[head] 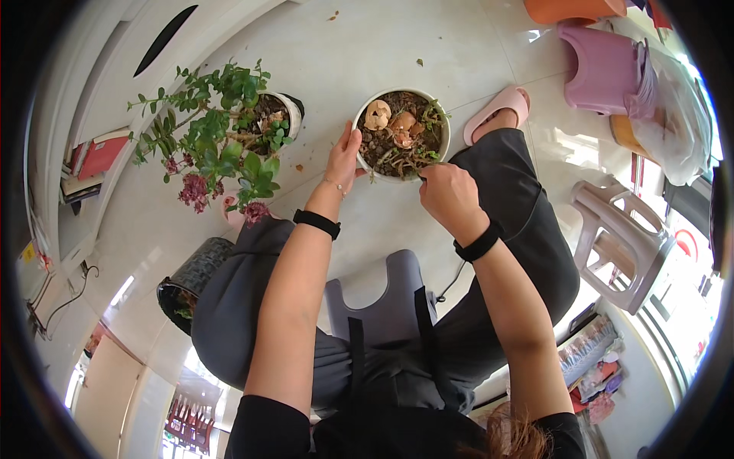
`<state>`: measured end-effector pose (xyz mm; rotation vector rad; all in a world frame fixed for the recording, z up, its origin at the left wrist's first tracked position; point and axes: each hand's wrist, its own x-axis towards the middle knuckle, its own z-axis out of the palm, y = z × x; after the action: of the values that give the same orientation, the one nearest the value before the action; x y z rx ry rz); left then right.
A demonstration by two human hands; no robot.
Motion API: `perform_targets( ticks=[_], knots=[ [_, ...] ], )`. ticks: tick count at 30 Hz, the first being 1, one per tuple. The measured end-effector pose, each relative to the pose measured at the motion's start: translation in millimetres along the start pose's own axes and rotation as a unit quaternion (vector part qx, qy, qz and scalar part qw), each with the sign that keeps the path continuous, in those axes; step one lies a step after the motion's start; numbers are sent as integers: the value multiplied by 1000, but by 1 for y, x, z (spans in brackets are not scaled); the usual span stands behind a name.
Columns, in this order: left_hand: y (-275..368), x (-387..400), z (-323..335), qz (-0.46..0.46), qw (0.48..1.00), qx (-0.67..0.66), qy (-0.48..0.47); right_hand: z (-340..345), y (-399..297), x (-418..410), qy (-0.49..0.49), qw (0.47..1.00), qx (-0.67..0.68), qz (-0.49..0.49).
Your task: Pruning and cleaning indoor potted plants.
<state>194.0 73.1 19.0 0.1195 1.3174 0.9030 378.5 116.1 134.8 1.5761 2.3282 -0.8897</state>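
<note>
A round white plant pot (445, 137) stands on the floor before me. Dark soil (373, 140) fills it, with eggshell pieces (377, 115), dry stems and small green sprigs (431, 110) on top. My left hand (344, 151) grips the pot's left side, thumb near the rim and fingers around the outside. At the lower right rim is my right hand (450, 192), its fingers curled together beside the stems. Its fingertips are partly hidden, so I cannot see whether they pinch anything.
Left of the pot is a leafy potted plant (229, 152) with pink flowers. A dark bin (198, 269) stands by my left leg. On the right are a grey plastic stool (622, 241) and a pink stool (599, 72). Dry leaf bits (420, 62) lie on the tiles.
</note>
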Motion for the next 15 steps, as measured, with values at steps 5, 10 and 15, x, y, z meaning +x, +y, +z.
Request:
perform_targets(
  ticks=[5,10,15],
  knots=[
    [-1,2,-2,3,1000,-7,-10,-5,-6,-6,57,996,64,-9],
    [-1,1,6,5,1000,-7,-8,7,13,-13,19,999,45,8],
    [-2,2,-2,13,1000,-6,-3,-61,3,-32,-9,999,46,-3]
  ],
)
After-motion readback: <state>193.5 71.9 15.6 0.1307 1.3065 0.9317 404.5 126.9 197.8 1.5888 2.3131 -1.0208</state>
